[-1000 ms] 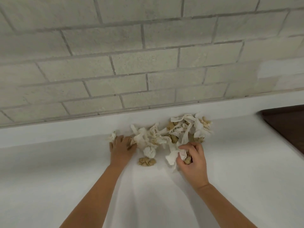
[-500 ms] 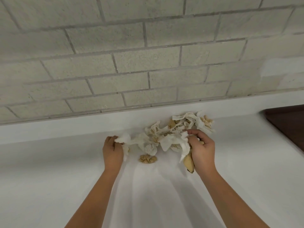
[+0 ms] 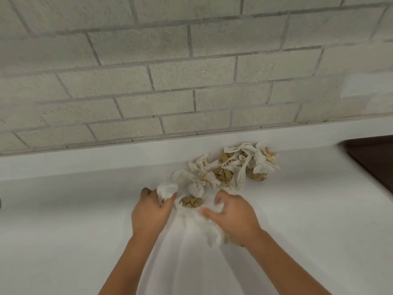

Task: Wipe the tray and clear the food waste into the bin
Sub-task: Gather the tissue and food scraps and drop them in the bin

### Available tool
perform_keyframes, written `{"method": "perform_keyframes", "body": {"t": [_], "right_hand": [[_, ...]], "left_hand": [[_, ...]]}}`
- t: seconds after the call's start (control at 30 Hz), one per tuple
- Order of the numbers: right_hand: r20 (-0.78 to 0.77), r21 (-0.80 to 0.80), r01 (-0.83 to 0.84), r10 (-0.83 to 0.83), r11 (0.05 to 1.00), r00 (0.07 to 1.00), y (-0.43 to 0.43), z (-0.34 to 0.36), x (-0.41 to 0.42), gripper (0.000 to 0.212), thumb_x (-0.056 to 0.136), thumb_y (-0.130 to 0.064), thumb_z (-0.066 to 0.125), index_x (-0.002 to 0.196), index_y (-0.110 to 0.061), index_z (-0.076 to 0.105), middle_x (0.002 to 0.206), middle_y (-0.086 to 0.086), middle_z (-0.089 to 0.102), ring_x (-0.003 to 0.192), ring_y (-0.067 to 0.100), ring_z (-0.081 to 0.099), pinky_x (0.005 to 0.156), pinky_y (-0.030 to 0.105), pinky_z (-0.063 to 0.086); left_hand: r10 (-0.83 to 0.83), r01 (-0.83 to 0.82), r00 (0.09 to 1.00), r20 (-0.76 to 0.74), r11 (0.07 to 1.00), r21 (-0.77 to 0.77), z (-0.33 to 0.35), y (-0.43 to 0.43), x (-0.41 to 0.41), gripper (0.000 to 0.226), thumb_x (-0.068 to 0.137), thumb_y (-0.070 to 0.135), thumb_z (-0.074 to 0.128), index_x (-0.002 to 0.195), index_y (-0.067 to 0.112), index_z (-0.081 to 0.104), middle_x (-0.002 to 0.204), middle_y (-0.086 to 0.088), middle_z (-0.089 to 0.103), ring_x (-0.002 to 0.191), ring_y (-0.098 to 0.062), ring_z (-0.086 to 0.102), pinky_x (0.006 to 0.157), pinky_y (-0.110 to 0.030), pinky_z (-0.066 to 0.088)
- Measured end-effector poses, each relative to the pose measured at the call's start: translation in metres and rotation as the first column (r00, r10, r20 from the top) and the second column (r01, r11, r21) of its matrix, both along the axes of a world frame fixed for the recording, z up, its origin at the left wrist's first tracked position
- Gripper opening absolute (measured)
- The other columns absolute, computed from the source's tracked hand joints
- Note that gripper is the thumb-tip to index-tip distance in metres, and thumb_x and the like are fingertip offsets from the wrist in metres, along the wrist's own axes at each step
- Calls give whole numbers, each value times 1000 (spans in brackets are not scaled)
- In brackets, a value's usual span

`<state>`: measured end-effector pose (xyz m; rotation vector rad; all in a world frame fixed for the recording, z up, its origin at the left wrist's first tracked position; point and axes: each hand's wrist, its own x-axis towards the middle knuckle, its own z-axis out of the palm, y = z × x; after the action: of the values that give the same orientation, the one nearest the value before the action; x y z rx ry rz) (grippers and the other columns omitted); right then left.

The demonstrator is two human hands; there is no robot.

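Observation:
A heap of crumpled white tissues and brown food scraps (image 3: 231, 167) lies on the white counter (image 3: 63, 220) against its back rim. My left hand (image 3: 152, 211) is closed on a white tissue wad (image 3: 167, 190) at the heap's near left end. My right hand (image 3: 232, 218) grips a bunch of white tissue (image 3: 209, 227) with a yellowish-brown piece under the palm, just in front of the heap. One brown crumpled scrap (image 3: 191, 202) rests between the two hands. A dark brown tray (image 3: 374, 160) shows partly at the right edge.
A grey block wall (image 3: 191, 71) rises straight behind the counter's back rim. The tray's corner lies to the right of the heap. No bin is in view.
Both hands have drawn back toward me with tissue in them. The right hand has pulled its bunch out of the heap, and the heap now lies farther from the hands.

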<state>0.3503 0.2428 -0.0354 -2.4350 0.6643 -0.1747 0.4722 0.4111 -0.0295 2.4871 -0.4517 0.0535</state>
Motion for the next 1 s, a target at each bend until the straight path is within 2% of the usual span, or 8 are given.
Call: {"method": "perform_keyframes", "body": {"t": [0.1,0.17,0.27,0.43,0.57,0.7,0.9,1.0], "right_hand": [[-120,-324,-102,66,941,991,13,-21,6,68,66,-81,51,114,-32,56,97,-2,62,96,17,55,71,28,45],[0,-443,-65,73,894,997,17,-35,7,54,68,-78,47,88,-31,66,77,-6,61,77,15,58,55,24,46],[162,-503,-53,155,862,974,17,-48,5,28,69,-53,71,62,-27,62,62,-7,53,58,13,53,41,20,40],[302,-205,-10,73,979,950,11,-50,-7,7,69,-29,55,68,-23,53,73,-10,55,65,9,51,55,14,37],[334,104,41,-74,994,940,4,-48,-19,21,74,-14,59,89,-27,64,87,-15,61,83,3,54,70,8,39],[440,209,72,-159,975,884,-1,-39,-30,23,76,-9,56,71,-27,69,78,-15,65,83,6,59,71,12,44],[404,546,169,-435,820,805,-10,-20,-40,36,87,0,52,63,-25,65,58,-9,59,49,10,45,51,24,37],[384,612,181,-489,770,783,-10,-15,-45,37,88,-1,51,63,-25,64,59,-2,57,53,15,45,53,27,35]], "left_hand": [[-47,41,998,51,993,114,-4,-6,-10,84,61,92,11,77,20,53,82,1,43,65,-19,54,53,-25,38],[-61,52,996,67,991,122,-9,-10,-14,92,62,90,7,84,18,60,85,0,44,73,-21,55,57,-27,41],[-3,3,1000,24,1000,8,-7,-18,-19,68,81,60,18,86,7,61,90,-7,51,80,-29,57,60,-29,38],[-24,21,997,76,999,45,-16,-25,-12,26,85,15,42,96,1,62,101,-13,55,75,-28,54,56,-28,34],[-171,159,980,102,981,112,-26,-33,-13,48,80,-4,52,122,18,58,111,-13,52,89,-30,55,57,-31,41],[-248,228,961,122,961,154,-39,-36,-22,29,73,19,48,92,22,70,95,-7,58,77,-29,58,57,-34,45],[-184,155,957,224,978,143,-50,-42,-39,45,69,66,53,74,23,66,88,0,59,82,-23,55,79,-41,40],[-199,171,957,213,975,142,-56,-39,-39,47,69,64,59,71,18,64,88,-5,58,84,-27,55,85,-51,43]]}}
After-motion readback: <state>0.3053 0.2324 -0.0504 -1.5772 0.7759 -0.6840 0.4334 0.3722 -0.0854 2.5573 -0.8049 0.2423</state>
